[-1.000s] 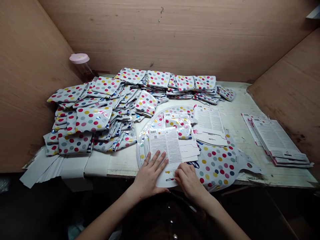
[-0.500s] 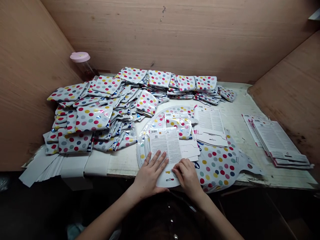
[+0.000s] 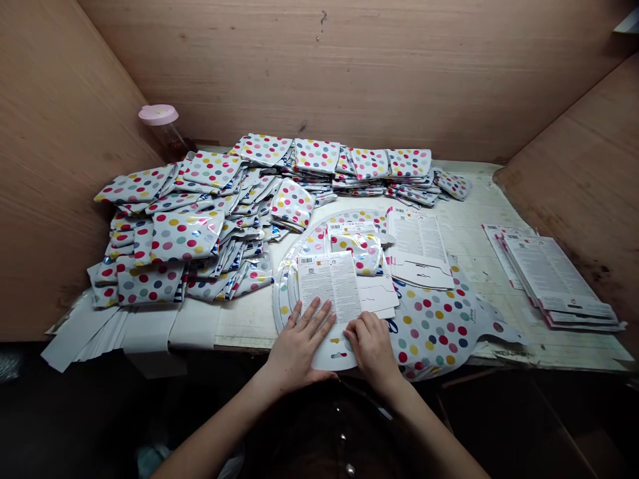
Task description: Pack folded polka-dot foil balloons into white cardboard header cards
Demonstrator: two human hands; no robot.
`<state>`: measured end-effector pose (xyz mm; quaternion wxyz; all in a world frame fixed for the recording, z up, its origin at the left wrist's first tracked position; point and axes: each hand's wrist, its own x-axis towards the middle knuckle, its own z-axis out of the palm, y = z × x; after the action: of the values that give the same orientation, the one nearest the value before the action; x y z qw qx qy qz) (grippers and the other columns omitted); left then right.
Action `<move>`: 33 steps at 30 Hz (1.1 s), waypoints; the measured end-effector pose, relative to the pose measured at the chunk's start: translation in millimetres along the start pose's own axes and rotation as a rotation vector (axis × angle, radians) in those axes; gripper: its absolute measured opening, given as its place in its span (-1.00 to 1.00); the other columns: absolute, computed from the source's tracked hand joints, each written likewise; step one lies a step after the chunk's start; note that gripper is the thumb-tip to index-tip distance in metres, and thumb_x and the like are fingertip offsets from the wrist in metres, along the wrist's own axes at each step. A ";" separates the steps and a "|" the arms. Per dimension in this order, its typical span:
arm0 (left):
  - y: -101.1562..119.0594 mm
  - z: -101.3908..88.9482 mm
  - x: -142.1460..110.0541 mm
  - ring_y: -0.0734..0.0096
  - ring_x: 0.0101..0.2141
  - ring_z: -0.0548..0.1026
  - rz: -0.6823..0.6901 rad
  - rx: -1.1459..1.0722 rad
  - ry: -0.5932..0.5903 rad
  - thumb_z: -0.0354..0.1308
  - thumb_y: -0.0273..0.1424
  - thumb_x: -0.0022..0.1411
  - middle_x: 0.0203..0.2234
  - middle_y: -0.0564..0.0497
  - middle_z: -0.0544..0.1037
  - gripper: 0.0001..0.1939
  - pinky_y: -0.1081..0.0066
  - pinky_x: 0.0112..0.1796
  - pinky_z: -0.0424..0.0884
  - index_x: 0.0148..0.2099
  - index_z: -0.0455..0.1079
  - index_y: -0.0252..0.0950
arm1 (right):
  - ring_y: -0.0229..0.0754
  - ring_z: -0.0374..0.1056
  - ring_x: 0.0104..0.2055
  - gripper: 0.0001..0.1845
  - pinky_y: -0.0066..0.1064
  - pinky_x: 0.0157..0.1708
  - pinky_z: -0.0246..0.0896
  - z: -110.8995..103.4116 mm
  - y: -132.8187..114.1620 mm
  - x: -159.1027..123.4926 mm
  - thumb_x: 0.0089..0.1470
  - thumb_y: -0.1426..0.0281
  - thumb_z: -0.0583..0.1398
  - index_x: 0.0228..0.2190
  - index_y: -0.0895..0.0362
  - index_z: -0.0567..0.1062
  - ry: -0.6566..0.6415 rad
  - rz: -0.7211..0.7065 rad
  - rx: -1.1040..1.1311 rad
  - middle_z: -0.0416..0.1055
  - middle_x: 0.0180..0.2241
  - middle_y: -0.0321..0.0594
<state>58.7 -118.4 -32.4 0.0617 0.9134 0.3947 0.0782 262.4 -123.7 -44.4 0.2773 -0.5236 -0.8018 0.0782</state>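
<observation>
The white printed card with a rounded lower end [image 3: 328,283] lies at the middle of the tabletop's [image 3: 479,213] front edge, its slotted end reaching that edge. The left hand [image 3: 299,349] lies flat on its lower left part, fingers spread and grasping nothing. The right hand [image 3: 373,349] has its fingers curled at the card's lower right edge; whether they pinch it, I cannot tell.

Beneath is a large flat white plastic sheet with coloured dots [image 3: 439,326], its lower right side running past the front edge. Just beyond the card lie a small folded dotted plastic packet [image 3: 357,256] and, to its right, an overlapping group of white printed cards [image 3: 419,236].

On the left, a high heap of folded dotted packets [image 3: 187,236] limits sideways room, and white paper strips [image 3: 147,332] overhang the front edge. A row of stacked dotted packets [image 3: 317,156] borders the back, near the brown wooden wall [image 3: 319,80]. More room lies rightward: pale tabletop shows between the sheet and a pink-edged card stack [image 3: 554,273].
</observation>
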 end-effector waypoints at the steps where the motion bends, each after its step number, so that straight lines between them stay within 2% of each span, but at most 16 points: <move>1: 0.2 -0.1 0.1 -0.07 0.33 -0.14 0.002 0.002 -0.003 -0.04 0.26 0.07 0.36 -0.22 -0.03 0.08 -0.10 0.24 -0.23 0.41 -0.17 -0.33 | -0.10 0.19 -0.32 -0.79 -0.25 -0.29 0.07 -3.0 -2.2 -3.4 0.25 0.47 0.02 -0.42 0.13 0.35 -0.019 -0.035 -0.014 0.30 -0.41 -0.16; 4: -0.1 -0.5 0.6 -0.09 0.33 -0.14 0.003 0.012 -0.011 -0.04 0.25 0.08 0.36 -0.23 -0.05 0.07 -0.10 0.24 -0.23 0.41 -0.18 -0.35 | -0.11 0.23 -0.30 -0.82 -0.24 -0.24 0.10 -24.2 -3.8 -25.2 0.23 0.53 0.02 -0.38 0.13 0.36 -0.181 -0.194 0.010 0.34 -0.36 -0.16; 6: -1.7 -0.2 0.2 -0.10 0.33 -0.12 0.019 0.014 0.001 -0.04 0.25 0.09 0.35 -0.26 -0.04 0.07 -0.11 0.24 -0.21 0.40 -0.17 -0.36 | -0.11 0.26 -0.32 -0.86 -0.24 -0.25 0.14 -44.8 0.8 -43.4 0.19 0.50 0.07 -0.41 0.11 0.36 -0.297 -0.285 0.009 0.37 -0.38 -0.18; 9: -6.3 2.3 -3.3 -0.08 0.32 -0.06 0.118 0.009 0.043 -0.05 0.16 0.18 0.32 -0.27 0.06 -0.07 -0.11 0.24 -0.15 0.39 -0.08 -0.33 | -0.09 0.28 -0.38 -0.86 -0.25 -0.36 0.20 -68.8 9.0 -57.4 0.11 0.36 0.20 -0.47 0.08 0.36 -0.355 -0.237 -0.004 0.39 -0.41 -0.19; 11: -8.9 4.9 -7.9 -0.04 0.31 -0.02 0.203 -0.013 0.079 -0.04 0.04 0.28 0.29 -0.24 0.16 -0.24 -0.10 0.24 -0.09 0.36 0.01 -0.31 | -0.04 0.31 -0.28 -0.91 -0.23 -0.32 0.27 -71.7 10.1 -52.5 0.08 0.37 0.24 -0.32 0.09 0.43 -0.335 -0.178 0.019 0.42 -0.30 -0.11; 13: -9.2 6.9 -13.5 0.00 0.29 0.06 0.258 -0.069 0.146 -0.04 -0.09 0.34 0.22 -0.21 0.30 -0.39 -0.13 0.22 -0.04 0.32 0.11 -0.27 | 0.04 0.30 -0.11 -0.67 -0.13 -0.17 0.30 -63.7 7.6 -39.6 0.10 0.43 0.22 -0.06 0.11 0.41 -0.306 -0.210 0.046 0.41 -0.12 -0.03; 15: -6.3 6.9 -18.7 0.07 0.17 0.28 0.246 -0.157 0.260 -0.01 -0.22 0.37 0.02 -0.17 0.49 -0.55 -0.14 0.19 0.07 0.25 0.24 -0.22 | 0.07 0.26 -0.04 -0.55 -0.05 -0.07 0.27 -50.7 4.2 -25.7 0.14 0.47 0.17 0.08 0.11 0.34 -0.273 -0.280 0.082 0.39 -0.08 -0.03; 17: -0.7 4.7 -21.8 0.18 -0.07 0.45 0.143 -0.234 0.360 0.03 -0.34 0.35 -0.25 -0.07 0.56 -0.68 -0.05 0.08 0.26 0.12 0.38 -0.18 | 0.00 0.27 -0.12 -0.64 -0.10 -0.11 0.28 -38.9 1.7 -15.9 0.18 0.51 0.12 0.03 0.11 0.37 -0.234 -0.287 0.159 0.41 -0.16 -0.07; 20: 10.0 -0.4 -19.9 0.31 -0.33 0.44 -0.161 -0.337 0.367 0.07 -0.39 0.32 -0.44 0.03 0.50 -0.83 0.20 -0.20 0.40 -0.16 0.50 -0.15 | -0.11 0.27 -0.24 -0.80 -0.25 -0.24 0.28 -27.1 -1.0 -11.3 0.24 0.52 0.05 -0.18 0.09 0.44 -0.167 -0.134 0.307 0.37 -0.30 -0.15; 22: 15.8 -2.8 -14.2 0.31 -0.36 0.44 -0.338 -0.384 0.351 0.07 -0.36 0.32 -0.44 0.02 0.48 -0.85 0.27 -0.28 0.40 -0.21 0.47 -0.19 | -0.11 0.27 -0.28 -0.87 -0.27 -0.28 0.25 -20.6 -3.0 -12.0 0.25 0.47 0.06 -0.28 0.08 0.40 -0.080 0.051 0.330 0.33 -0.35 -0.18; 24: 18.9 -3.8 -7.2 0.24 -0.32 0.45 -0.495 -0.374 0.371 0.09 -0.30 0.31 -0.36 -0.04 0.48 -0.80 0.25 -0.30 0.41 -0.06 0.40 -0.25 | -0.05 0.24 -0.28 -0.92 -0.21 -0.28 0.21 -14.0 -4.7 -13.2 0.22 0.34 0.13 -0.27 0.08 0.35 0.036 0.256 0.232 0.31 -0.36 -0.16; 26: 19.1 -4.4 -2.0 0.12 -0.27 0.44 -0.668 -0.304 0.375 0.19 -0.21 0.21 -0.29 -0.10 0.45 -0.60 0.17 -0.30 0.42 0.02 0.31 -0.30 | 0.03 0.21 -0.26 -0.73 -0.13 -0.28 0.17 -8.6 -5.8 -13.8 0.14 0.18 0.20 -0.24 0.09 0.33 0.118 0.415 0.073 0.31 -0.32 -0.10; 27: 18.5 -5.2 -1.0 0.07 -0.26 0.43 -0.747 -0.267 0.359 0.25 -0.16 0.14 -0.30 -0.10 0.44 -0.55 0.14 -0.30 0.42 -0.02 0.31 -0.30 | 0.06 0.20 -0.26 -0.68 -0.11 -0.28 0.14 -7.0 -6.7 -13.8 0.11 0.11 0.21 -0.26 0.09 0.33 0.131 0.467 0.013 0.31 -0.32 -0.08; 29: 17.5 -9.2 -2.2 0.02 -0.29 0.41 -0.837 -0.243 0.311 0.32 -0.10 0.02 -0.38 -0.05 0.43 -0.61 0.10 -0.31 0.39 -0.24 0.32 -0.24 | 0.08 0.19 -0.26 -0.64 -0.11 -0.31 0.13 -6.6 -11.1 -13.4 0.07 0.04 0.21 -0.36 0.07 0.32 0.129 0.530 -0.001 0.31 -0.33 -0.08; 30: 18.0 -12.7 -4.0 0.03 -0.32 0.42 -0.851 -0.284 0.290 0.31 -0.10 0.03 -0.43 -0.03 0.43 -0.64 0.12 -0.32 0.38 -0.32 0.29 -0.22 | 0.06 0.19 -0.28 -0.64 -0.13 -0.32 0.13 -7.8 -15.4 -13.0 0.07 0.03 0.21 -0.41 0.06 0.31 0.128 0.547 0.054 0.31 -0.35 -0.10; 33: 24.9 -28.9 -6.9 0.20 -0.46 0.44 -0.842 -0.658 0.216 0.15 -0.12 0.19 -0.52 0.03 0.45 -0.73 0.26 -0.41 0.36 -0.31 0.30 -0.22 | -0.07 0.26 -0.36 -0.68 -0.24 -0.39 0.20 -15.8 -32.9 -11.2 0.10 0.08 0.21 -0.39 0.06 0.31 0.120 0.613 0.500 0.33 -0.41 -0.20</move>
<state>66.2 -138.9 -0.4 0.3295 0.5954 0.6852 0.2597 247.8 -150.6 -21.6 0.4064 -0.6585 -0.5469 0.3194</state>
